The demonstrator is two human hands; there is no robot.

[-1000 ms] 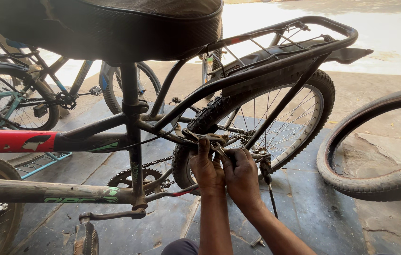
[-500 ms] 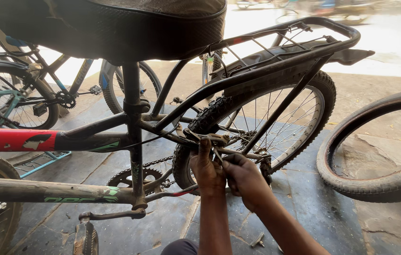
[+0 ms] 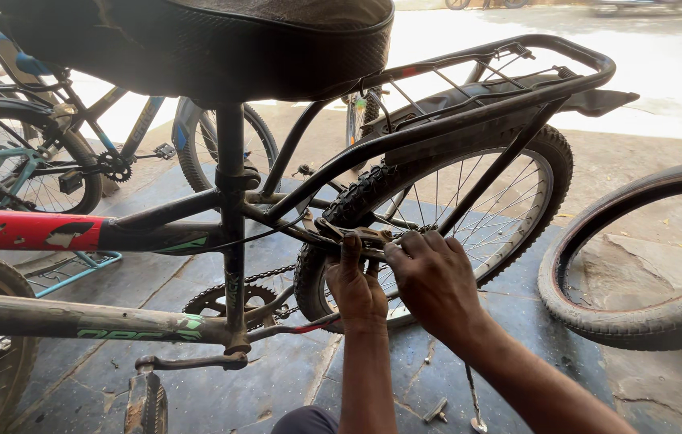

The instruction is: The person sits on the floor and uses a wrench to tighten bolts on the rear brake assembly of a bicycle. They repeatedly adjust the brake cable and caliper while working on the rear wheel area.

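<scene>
The frame (image 3: 156, 233) and crank (image 3: 216, 301) crowd the left; bare floor (image 3: 276, 386) lies at six o'clock. The left hand (image 3: 357, 289) pinches the brake (image 3: 349, 235) at its twelve o'clock, against the rear tyre (image 3: 357, 193). The right hand (image 3: 433, 281) curls over the brake's right end, at its ten o'clock. A loose tyre (image 3: 638, 321) hems the right.

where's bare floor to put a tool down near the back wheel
Bare floor lies right of the rear wheel, before the loose tyre. Crowded: both hands, left hand and right hand, at the brake, chain and pedal underneath.
</scene>
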